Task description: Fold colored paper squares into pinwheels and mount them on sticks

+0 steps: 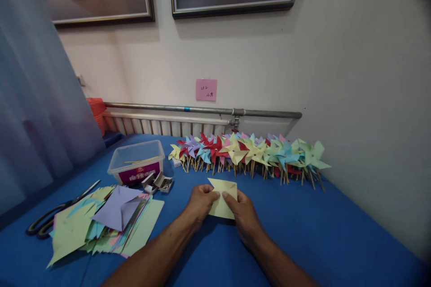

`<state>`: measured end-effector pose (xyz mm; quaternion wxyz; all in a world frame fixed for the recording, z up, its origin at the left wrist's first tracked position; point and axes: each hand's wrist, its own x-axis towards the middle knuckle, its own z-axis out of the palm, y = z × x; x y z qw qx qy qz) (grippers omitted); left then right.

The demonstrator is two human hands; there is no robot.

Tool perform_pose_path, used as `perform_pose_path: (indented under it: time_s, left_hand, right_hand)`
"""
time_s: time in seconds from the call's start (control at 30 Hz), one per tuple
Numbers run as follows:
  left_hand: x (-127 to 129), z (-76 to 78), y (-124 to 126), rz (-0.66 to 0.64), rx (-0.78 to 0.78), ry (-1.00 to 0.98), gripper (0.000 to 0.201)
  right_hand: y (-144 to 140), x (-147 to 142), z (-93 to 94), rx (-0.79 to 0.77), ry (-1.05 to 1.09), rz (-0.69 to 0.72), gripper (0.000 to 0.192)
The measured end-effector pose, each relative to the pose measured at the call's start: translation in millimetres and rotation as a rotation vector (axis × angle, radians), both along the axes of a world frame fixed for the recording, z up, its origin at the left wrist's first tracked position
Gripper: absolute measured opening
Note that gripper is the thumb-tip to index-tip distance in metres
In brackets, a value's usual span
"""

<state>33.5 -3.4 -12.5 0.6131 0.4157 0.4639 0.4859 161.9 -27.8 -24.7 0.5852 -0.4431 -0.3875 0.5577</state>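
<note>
On the wall ahead of me hangs a pink note (206, 89) with handwriting; its top line looks like "252", and the marks below it are too small for me to make out. The clear plastic box (136, 160) carries a purple label (139, 174) whose print is too blurred to read.

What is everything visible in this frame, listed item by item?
paper sheet: one, pale yellow, held over the table
table: one, blue cover
pinwheels: many, mixed colours, row along the wall
paper pile: one, mixed colours, left
scissors: one, black handles, far left
plastic box: one, clear, behind the pile
small boxes: a few, open, beside it
pink note: one, on wall
hands: left and right, pinching the sheet
</note>
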Motion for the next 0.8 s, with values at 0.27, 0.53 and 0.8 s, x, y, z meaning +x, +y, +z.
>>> perform_pose_path:
  time_s: [0.27,0.53,0.8]
  left_hand:
    - [-0.8,-0.9,1.2,-0.010,0.006,0.017,0.023]
    - [1.5,-2.8,3.0,0.012,0.034,0.067,0.021]
    - [1.7,-5.8,2.8,0.052,0.097,0.177,0.019]
  right_hand:
    - [-1.4,-1.3,8.6,-0.055,0.145,0.013,0.052]
    - [-3.0,-1.3,12.7,-0.058,0.130,0.027,0.046]
    - [-2.9,2.0,13.6,-0.080,0.156,0.050,0.042]
